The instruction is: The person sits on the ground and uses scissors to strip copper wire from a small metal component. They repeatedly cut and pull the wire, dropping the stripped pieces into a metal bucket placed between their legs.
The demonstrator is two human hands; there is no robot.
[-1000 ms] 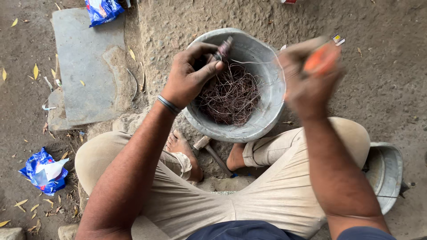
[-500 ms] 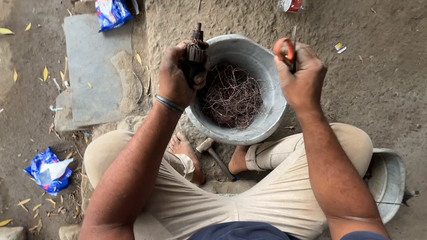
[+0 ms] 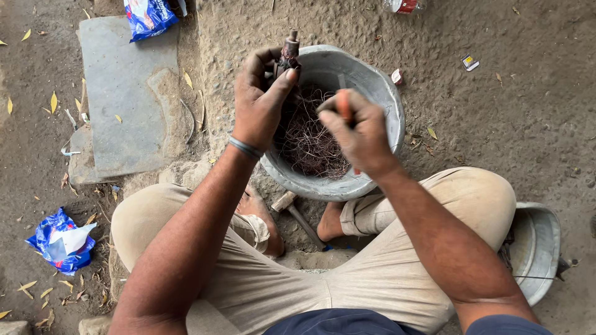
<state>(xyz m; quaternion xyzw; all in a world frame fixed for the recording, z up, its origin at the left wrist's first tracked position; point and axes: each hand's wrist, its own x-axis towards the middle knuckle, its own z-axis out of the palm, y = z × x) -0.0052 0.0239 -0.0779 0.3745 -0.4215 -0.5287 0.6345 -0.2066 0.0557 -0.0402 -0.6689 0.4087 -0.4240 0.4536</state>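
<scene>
I sit cross-legged on dirt ground with a dented grey metal basin [image 3: 385, 99] before my feet; it holds a tangle of thin dark reddish wire [image 3: 313, 146]. My left hand [image 3: 261, 102] grips a dark cylindrical motor part with a short shaft [image 3: 288, 49], held upright over the basin's left rim, wire trailing from it. My right hand [image 3: 357, 133] is closed around an orange-handled tool [image 3: 343, 105] right beside the left hand, above the wire. A metal bangle sits on my left wrist.
A hammer [image 3: 295, 214] lies between my bare feet. A second metal basin [image 3: 537, 248] stands by my right knee. A flat grey stone slab [image 3: 121, 93] lies at left, with blue plastic wrappers [image 3: 62, 242] and yellow leaves scattered on the dirt.
My right hand has come down and leftward from the basin's right rim to meet the left hand. The left hand has held the motor part upright over the basin.
</scene>
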